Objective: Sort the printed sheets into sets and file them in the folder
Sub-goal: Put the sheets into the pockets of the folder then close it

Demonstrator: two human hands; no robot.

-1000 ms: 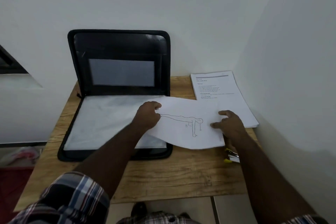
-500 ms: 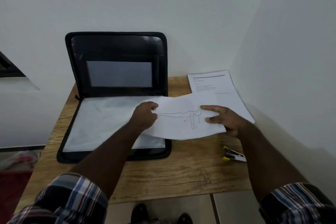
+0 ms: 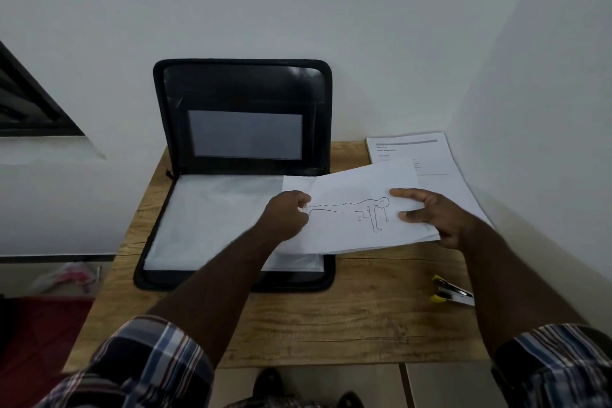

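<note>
Since half a second ago, hardly anything has been moved: the drawn sheet point(image 3: 361, 212) is held in almost the same spot, and the right hand point(image 3: 430, 214) is laid on it in nearly the same way.

Nearest, two checked sleeves point(image 3: 149, 364) are cut off by the bottom edge, and dark shoes are only half seen under the wooden table point(image 3: 331, 318). A yellow and black stapler point(image 3: 452, 290) is partly hidden behind the right arm, at the table's right side.

Further in, the sheet with a line drawing of a person in a push-up is held up over the near right corner of the black folder point(image 3: 238, 175). Its left edge is pinched by the curled fingers of the left hand point(image 3: 286, 215). Its right part is gripped by the right hand, with fingers spread on top; the thumb is hidden under the paper, so the hold there cannot be fully seen. It cannot be told if one sheet or more is held.

White paper is laid in the flat half of the folder, and part of it is covered by the left arm. The lid is stood up against the wall point(image 3: 298, 10), with a grey pocket in it.

Farthest right, a stack of printed sheets point(image 3: 440, 166) is laid on the table, partly covered by the held sheet. Its words are too small to be read.
</note>
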